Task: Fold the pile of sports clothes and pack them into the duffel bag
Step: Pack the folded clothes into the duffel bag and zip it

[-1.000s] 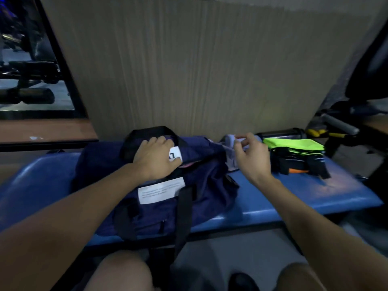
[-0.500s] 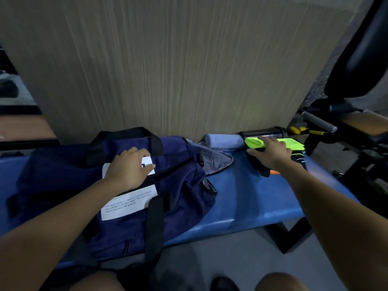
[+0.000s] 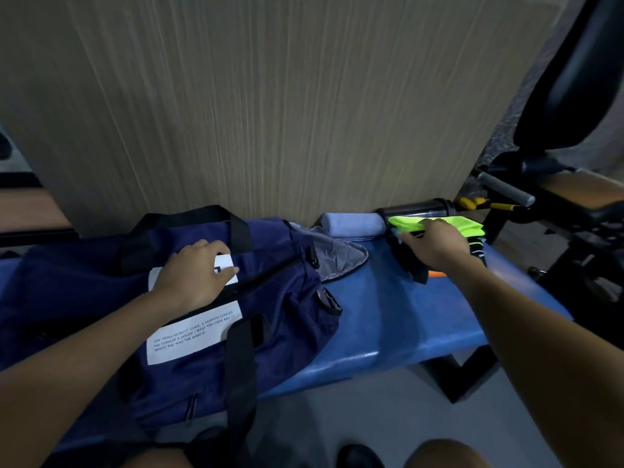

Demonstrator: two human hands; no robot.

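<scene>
- Navy fabric makes up the duffel bag, which lies on its side across the left part of the blue bench; its black straps hang loose, a white printed label faces up, and a grey-lined flap at its right end lies folded open onto the bench.
- Nothing of the clothes can be seen inside the bag from here, so how much is already packed cannot be told.
- Left hand rests on top of the bag, its grip relaxed with the fingers spread over a small white tag, seemingly steadying the bag.
- Right hand reaches to the small stack of sports clothes near the right end of the bench; its fingers curl onto the neon-green top layer, gripping it.
- The stack looks already folded: bright green on top, black pieces with striped edging beneath, a bit of orange at the bottom.
- A rolled pale towel sits against the wall between bag and stack, with a dark bottle behind the stack.
- Judging by this, the stack and possibly the towel are yet to go into the bag.
</scene>
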